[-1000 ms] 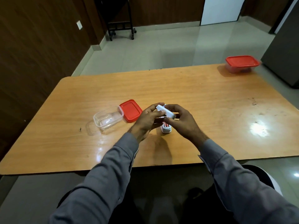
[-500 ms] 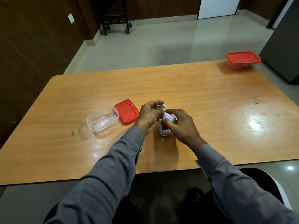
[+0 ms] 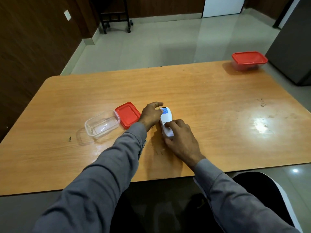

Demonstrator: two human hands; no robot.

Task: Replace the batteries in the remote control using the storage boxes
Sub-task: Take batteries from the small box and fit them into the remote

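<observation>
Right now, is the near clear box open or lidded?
Open. The clear box has no lid on; its red lid lies flat on the table beside it. It looks empty.

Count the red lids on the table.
2. One loose red lid lies beside the open clear box, near the left hand. The other red lid closes the box at the far right corner.
</observation>
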